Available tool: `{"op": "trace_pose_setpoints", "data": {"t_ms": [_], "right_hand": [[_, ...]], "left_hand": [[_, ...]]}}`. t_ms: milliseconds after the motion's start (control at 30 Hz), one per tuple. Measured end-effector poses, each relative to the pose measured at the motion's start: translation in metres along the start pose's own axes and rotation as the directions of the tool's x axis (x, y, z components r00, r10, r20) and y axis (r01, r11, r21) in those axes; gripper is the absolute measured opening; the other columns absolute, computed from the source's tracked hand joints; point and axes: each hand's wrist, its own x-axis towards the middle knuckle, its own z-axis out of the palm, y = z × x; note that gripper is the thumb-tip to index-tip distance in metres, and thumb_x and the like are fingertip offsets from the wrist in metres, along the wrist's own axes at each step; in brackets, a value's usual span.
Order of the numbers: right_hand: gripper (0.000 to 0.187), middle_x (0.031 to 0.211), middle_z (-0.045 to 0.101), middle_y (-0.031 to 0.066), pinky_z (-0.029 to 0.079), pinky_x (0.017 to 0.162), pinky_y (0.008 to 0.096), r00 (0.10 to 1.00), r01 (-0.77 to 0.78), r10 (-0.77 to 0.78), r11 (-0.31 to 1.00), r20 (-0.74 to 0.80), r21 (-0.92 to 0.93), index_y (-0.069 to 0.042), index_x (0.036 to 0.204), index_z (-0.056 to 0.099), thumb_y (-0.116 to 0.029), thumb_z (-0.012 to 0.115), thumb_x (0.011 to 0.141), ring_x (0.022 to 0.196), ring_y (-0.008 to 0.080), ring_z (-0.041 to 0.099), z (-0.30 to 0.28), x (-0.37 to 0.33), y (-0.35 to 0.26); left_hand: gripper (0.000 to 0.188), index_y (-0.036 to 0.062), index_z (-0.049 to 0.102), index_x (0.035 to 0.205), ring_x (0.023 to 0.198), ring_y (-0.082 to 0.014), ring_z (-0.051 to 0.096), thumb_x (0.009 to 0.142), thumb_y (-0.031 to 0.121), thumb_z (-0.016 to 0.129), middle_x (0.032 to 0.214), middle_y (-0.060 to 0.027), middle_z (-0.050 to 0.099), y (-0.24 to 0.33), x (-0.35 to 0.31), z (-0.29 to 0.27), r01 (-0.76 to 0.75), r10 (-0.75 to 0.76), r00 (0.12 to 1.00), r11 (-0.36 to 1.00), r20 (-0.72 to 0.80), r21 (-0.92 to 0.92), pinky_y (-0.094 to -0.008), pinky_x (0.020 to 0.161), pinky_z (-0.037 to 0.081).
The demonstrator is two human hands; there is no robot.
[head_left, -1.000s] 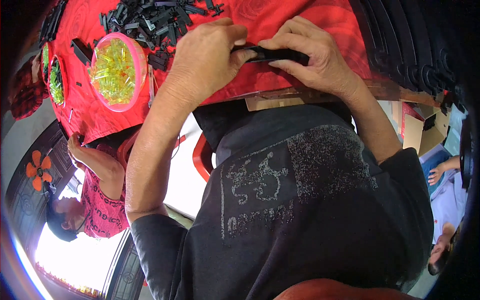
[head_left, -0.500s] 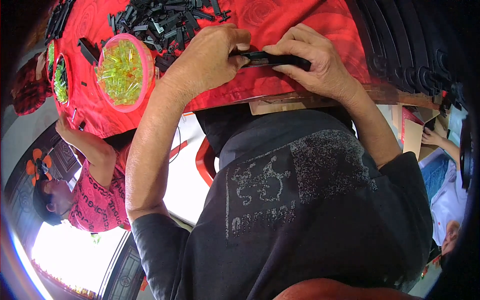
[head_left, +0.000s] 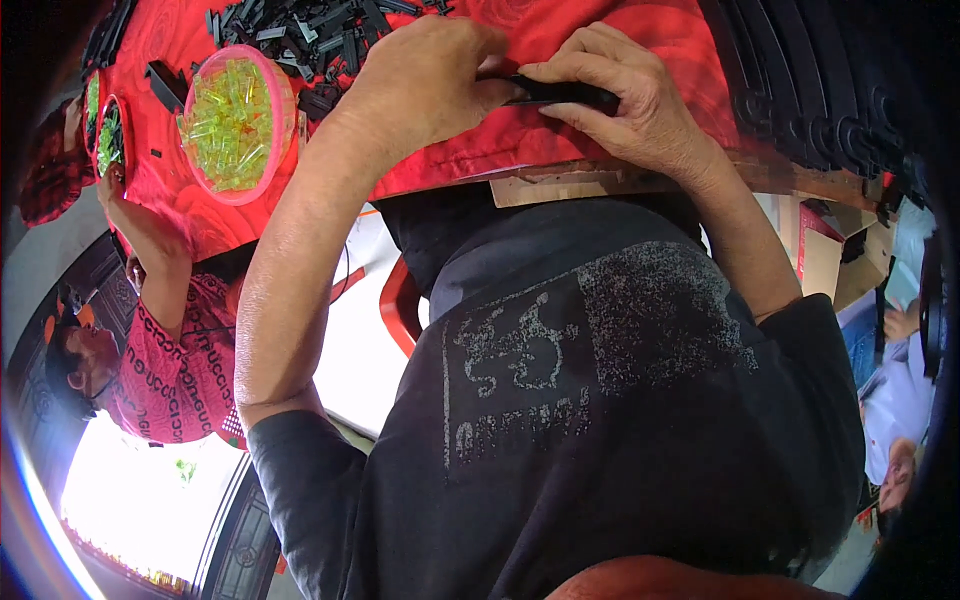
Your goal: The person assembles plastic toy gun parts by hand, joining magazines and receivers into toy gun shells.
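Between my hands, over the front of the red-covered table [head_left: 450,165], is a long narrow black plastic piece [head_left: 572,92]. My right hand [head_left: 640,100] grips its right end, with the thumb below and the fingers above. My left hand [head_left: 425,85] is closed at the other end, its fingertips pressed against the piece and partly smeared by motion. Whether a smaller part is also in the left fingers is hidden. Beyond the left hand lies a pile of small black plastic parts [head_left: 310,40].
Left of my forearm stands a pink-rimmed tub [head_left: 284,150] full of clear yellow-green pieces. A black block-shaped part [head_left: 167,86] lies beside it. Long black strips [head_left: 790,90] are stacked at right. Co-workers sit at left [head_left: 165,370] and right [head_left: 900,400], near an open cardboard box [head_left: 820,245].
My left hand has shifted slightly right and up along the black piece, hiding its left end. The right hand keeps its grip. The co-worker at left has reached toward a far basket.
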Motion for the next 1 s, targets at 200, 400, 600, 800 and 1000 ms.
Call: {"op": "trace_pose_setpoints", "data": {"t_ms": [200,400,600,800,1000], "right_hand": [[0.035,0.093,0.067,0.0071,0.054,0.080,0.0322,1.000,0.002,-0.002,1.000,0.003,0.002,-0.002,0.113,0.075,0.000,0.081,0.078,0.091,0.0211,0.065,0.000,0.001,-0.001],[0.036,0.093,0.067,0.0070,0.054,0.079,0.0320,1.000,-0.008,0.008,1.000,0.021,-0.006,-0.003,0.113,0.076,0.000,0.082,0.078,0.090,0.0206,0.065,-0.002,0.002,-0.001],[0.032,0.093,0.066,0.0042,0.055,0.078,0.0329,1.000,0.006,-0.007,0.999,-0.019,-0.052,-0.011,0.112,0.077,-0.014,0.084,0.081,0.088,0.0198,0.065,0.002,-0.004,0.005],[0.032,0.092,0.066,0.0036,0.055,0.078,0.0325,1.000,-0.024,0.024,0.998,0.000,-0.061,-0.011,0.112,0.078,-0.015,0.084,0.081,0.088,0.0187,0.064,0.001,-0.006,0.007],[0.032,0.091,0.065,0.0034,0.055,0.078,0.0325,1.000,-0.011,0.012,0.999,0.003,-0.050,-0.011,0.112,0.078,-0.014,0.084,0.081,0.087,0.0181,0.063,0.001,-0.002,0.006]], "left_hand": [[0.028,0.0068,0.070,0.091,0.078,-0.0377,0.069,0.089,0.034,0.076,0.076,-0.0153,0.068,0.002,0.002,-0.001,-0.027,0.032,0.999,0.993,-0.041,0.113,-0.0470,0.070,0.054],[0.027,0.0068,0.071,0.093,0.079,-0.0363,0.070,0.087,0.032,0.076,0.080,-0.0142,0.071,0.007,0.002,0.004,-0.002,0.007,0.999,0.994,-0.049,0.109,-0.0452,0.071,0.054],[0.024,0.0042,0.070,0.095,0.078,-0.0348,0.070,0.084,0.024,0.080,0.082,-0.0146,0.070,-0.008,0.001,0.002,-0.029,0.027,0.999,0.997,-0.031,-0.067,-0.0429,0.071,0.055],[0.018,0.0003,0.066,0.095,0.082,-0.0340,0.069,0.085,0.010,0.077,0.089,-0.0157,0.069,-0.006,-0.006,0.004,-0.011,0.010,1.000,0.984,-0.008,-0.175,-0.0433,0.072,0.054],[0.019,0.0017,0.066,0.097,0.084,-0.0376,0.068,0.086,0.014,0.076,0.083,-0.0162,0.067,-0.006,-0.008,0.007,-0.055,0.048,0.995,0.995,-0.088,-0.079,-0.0458,0.075,0.053]]}}
